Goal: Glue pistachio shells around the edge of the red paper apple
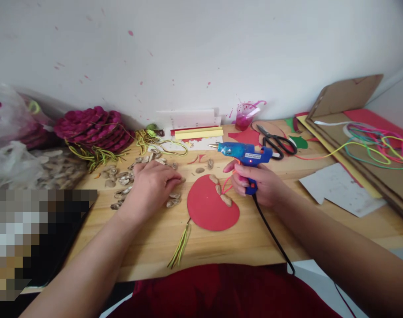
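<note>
So the wooden table [148, 251] is pretty crammed, with a stack of magenta pieces [95, 128] beyond and left of the red card [208, 203]. Card's lying flat between the two hands. The blue glue gun [244, 154] is up just past the card's far right side, light on, tip aimed away. Right hand [267, 183] has a proper wrap on its handle. Left hand [153, 183] is just left of the card, fingers bunched; can't tell if anything's pinched in them. Green tassel [179, 249] sits at the card's near left. Tiniest stuff: loose shells [123, 177] left of the card, plus a short row of shells [218, 189] along its far right edge. IMO: small dab per shell, hollow side down, fingertips well clear of the nozzle, and don't let it drip on the card's bare middle.
</note>
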A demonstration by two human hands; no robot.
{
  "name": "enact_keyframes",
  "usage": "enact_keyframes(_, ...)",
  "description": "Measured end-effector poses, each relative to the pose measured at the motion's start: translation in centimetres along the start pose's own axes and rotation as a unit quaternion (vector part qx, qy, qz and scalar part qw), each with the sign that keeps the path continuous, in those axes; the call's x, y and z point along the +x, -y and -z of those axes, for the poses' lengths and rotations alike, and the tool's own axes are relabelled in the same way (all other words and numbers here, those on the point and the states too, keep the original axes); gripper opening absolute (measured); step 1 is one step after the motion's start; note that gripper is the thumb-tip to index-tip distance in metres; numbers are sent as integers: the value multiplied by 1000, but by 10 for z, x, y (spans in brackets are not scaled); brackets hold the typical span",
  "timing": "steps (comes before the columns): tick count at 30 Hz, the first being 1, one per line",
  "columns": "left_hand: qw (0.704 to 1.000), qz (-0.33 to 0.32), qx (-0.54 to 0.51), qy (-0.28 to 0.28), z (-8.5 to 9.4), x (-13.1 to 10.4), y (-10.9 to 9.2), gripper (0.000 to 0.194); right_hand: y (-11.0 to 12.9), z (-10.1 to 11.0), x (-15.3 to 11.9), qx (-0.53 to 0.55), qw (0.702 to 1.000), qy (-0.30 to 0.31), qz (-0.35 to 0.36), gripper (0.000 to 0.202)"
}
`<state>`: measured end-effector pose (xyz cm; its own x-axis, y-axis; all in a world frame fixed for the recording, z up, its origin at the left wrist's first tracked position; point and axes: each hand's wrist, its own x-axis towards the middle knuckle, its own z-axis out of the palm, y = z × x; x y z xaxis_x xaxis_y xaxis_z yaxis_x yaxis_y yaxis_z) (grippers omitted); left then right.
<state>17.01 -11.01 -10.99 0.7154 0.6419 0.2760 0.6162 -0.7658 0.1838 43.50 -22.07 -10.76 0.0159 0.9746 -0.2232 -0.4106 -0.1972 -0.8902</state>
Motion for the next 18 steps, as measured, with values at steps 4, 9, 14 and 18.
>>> enact_keyframes(4,999,-7,37,6,-1,0,-4,17,0,1,1,8,1000,2,-12,26)
enact_keyframes(9,997,64,-33,19,9,5,-25,11,-1,0,2,31,999,-10,-9,27)
enact_keyframes(14,990,106,-54,72,21,19,-56,13,-3,0,2,66,998,7,-22,25)
enact_keyframes(18,989,109,0,104,15,29,-71,16,-3,0,-3,73,995,49,-56,24)
